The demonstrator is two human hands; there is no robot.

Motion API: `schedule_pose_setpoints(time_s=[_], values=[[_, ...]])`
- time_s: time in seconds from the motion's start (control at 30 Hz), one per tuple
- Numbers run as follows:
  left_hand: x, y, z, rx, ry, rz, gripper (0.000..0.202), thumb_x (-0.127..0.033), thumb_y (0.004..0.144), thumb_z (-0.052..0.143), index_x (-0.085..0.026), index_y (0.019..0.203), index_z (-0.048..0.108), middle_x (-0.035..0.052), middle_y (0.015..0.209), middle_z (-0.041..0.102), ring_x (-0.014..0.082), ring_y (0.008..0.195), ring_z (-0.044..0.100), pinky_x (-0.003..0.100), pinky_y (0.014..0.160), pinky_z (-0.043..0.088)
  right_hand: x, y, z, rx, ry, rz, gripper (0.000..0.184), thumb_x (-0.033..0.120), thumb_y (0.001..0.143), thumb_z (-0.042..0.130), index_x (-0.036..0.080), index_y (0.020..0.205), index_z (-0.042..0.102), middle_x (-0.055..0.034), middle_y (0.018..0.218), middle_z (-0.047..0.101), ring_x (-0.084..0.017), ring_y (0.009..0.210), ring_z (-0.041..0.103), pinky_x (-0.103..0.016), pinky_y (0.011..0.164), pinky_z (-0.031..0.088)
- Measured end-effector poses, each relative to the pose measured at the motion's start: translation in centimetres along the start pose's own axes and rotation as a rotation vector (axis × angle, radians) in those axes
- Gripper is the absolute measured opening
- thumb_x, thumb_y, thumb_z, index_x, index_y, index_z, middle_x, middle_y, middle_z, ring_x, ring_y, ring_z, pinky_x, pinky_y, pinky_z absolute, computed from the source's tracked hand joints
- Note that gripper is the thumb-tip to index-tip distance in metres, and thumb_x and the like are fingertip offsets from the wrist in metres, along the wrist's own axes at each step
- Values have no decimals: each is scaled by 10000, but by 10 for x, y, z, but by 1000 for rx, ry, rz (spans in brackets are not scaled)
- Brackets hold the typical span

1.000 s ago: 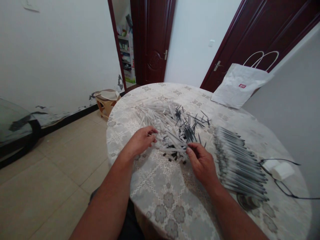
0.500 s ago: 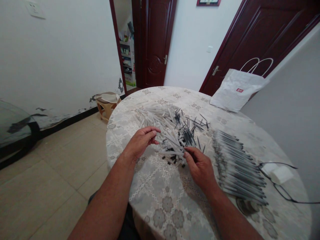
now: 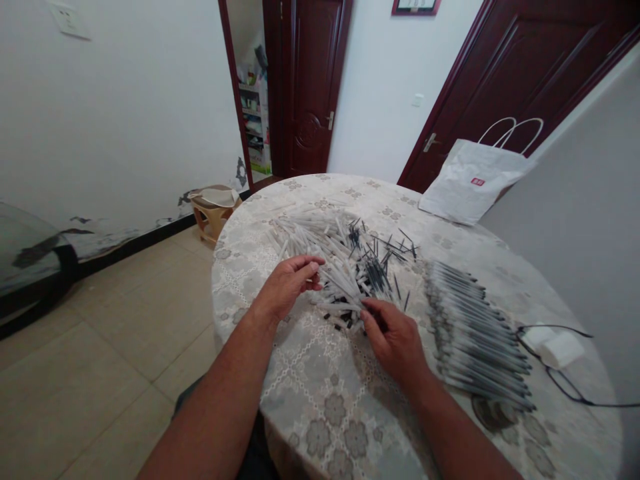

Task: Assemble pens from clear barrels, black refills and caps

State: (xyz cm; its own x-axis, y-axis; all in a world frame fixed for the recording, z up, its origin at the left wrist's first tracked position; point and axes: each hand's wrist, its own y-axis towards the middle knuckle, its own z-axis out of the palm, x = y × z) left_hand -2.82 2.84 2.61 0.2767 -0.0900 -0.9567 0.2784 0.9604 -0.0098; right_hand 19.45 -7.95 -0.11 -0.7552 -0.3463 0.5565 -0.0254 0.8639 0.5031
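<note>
A loose heap of white pen barrels (image 3: 320, 250) lies in the middle of a round table (image 3: 350, 393) covered with a patterned cloth. Thin dark refills (image 3: 377, 263) are scattered at the heap's right side. My left hand (image 3: 290, 283) hovers at the heap's near left edge, fingers curled together on a white barrel. My right hand (image 3: 393, 337) rests at the heap's near edge among small black parts (image 3: 345, 320), its fingers bent inward; what they hold is hidden. A neat row of assembled pens (image 3: 475, 327) lies to the right of that hand.
A white paper bag (image 3: 470, 183) leans at the table's far right. A white charger with a black cable (image 3: 555, 350) lies at the right edge. A small stool (image 3: 215, 203) stands on the tiled floor to the left. Dark wooden doors stand behind.
My right hand slid a little left and nearer along the heap's edge. My left hand lifted slightly with its fingers drawn together. The view tilted slightly.
</note>
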Motion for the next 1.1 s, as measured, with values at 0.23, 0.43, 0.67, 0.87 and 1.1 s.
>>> schedule_pose_setpoints(time_s=[0.23,0.43,0.67,0.87,1.1], values=[[7,0,7,-5,-133,-45,289,-322,842,755,-124,1052,733,130,994,769,177,821,717,328,770,613,10,0,3,-43,-78,-39,244,301,986,523,200,1111,706,-82,952,775,-204,818,735,-312,800,576],[9,1,12,-33,-203,-88,211,-266,882,719,-125,1036,690,152,1028,777,197,872,754,299,744,626,8,1,3,-52,-147,-122,261,292,1008,497,200,1149,696,-94,977,776,-218,864,740,-332,817,584],[9,1,11,-7,-212,-80,191,-257,889,706,-113,1008,665,171,1020,772,247,923,766,301,700,636,6,0,6,-61,-141,-230,260,216,1003,510,174,1195,680,-121,1028,772,-224,917,737,-347,859,588],[8,-1,14,14,-185,-37,202,-291,877,720,-122,978,678,151,1005,772,237,916,764,308,725,634,15,-1,3,-46,-37,-55,236,281,990,521,205,1124,699,-94,990,776,-223,873,744,-334,826,586],[8,0,14,39,-140,-37,228,-311,865,726,-129,995,680,144,1005,773,234,923,759,323,748,632,17,0,4,95,556,477,295,474,937,605,197,1013,672,-8,708,681,-129,507,564,-227,451,432]])
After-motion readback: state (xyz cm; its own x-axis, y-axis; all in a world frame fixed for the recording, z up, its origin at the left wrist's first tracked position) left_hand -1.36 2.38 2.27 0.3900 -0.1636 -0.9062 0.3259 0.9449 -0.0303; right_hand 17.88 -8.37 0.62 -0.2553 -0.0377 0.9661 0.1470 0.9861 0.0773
